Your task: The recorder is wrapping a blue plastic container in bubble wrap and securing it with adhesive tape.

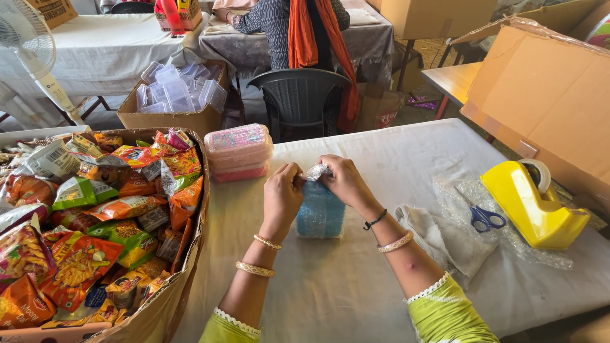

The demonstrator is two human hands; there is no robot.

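A blue box wrapped in bubble wrap stands upright on the white tablecloth in front of me. My left hand pinches the wrap at the top left of the box. At the top right, my right hand grips a bunched fold of the clear wrap. Both hands touch the package and meet over its top. Bangles sit on both wrists.
A large cardboard box of snack packets fills the left. Stacked pink containers stand behind the package. At the right lie a yellow tape dispenser, blue scissors and loose bubble wrap. A person sits on a dark chair beyond the table.
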